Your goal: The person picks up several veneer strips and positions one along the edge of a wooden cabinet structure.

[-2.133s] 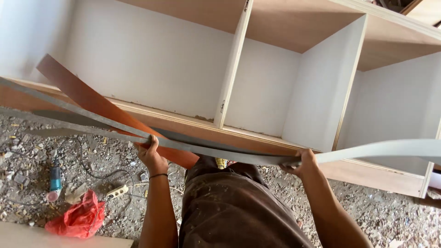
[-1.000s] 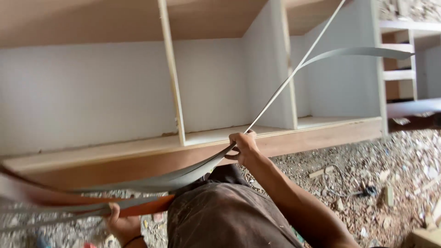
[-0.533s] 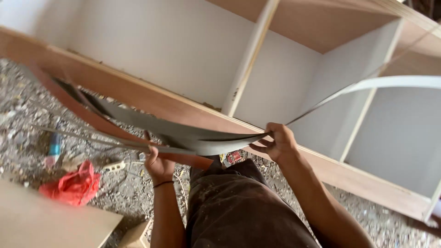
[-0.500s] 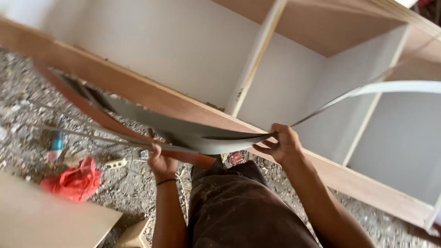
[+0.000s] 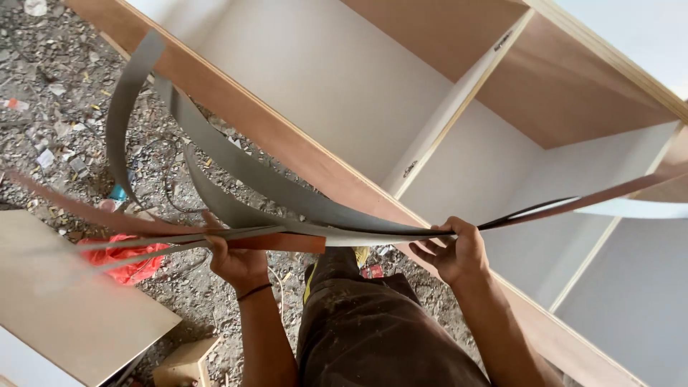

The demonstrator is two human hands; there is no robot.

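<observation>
By the pale board (image 5: 79, 308) at the far left, the left hand (image 5: 240, 261) clamps several thin grey laminate strips (image 5: 287, 197), glossy and springy, looping above the gravel floor (image 5: 50, 107). The right hand (image 5: 455, 251) pinches them over the plywood cabinet's front edge (image 5: 301, 154). Such tightly bowed, brittle strips could snap or whip loose if either grip slackens.

The cabinet (image 5: 430, 129) lies ahead on the rubble floor (image 5: 43, 107); strips (image 5: 287, 193) arc before it; a board (image 5: 79, 308) sits left.
</observation>
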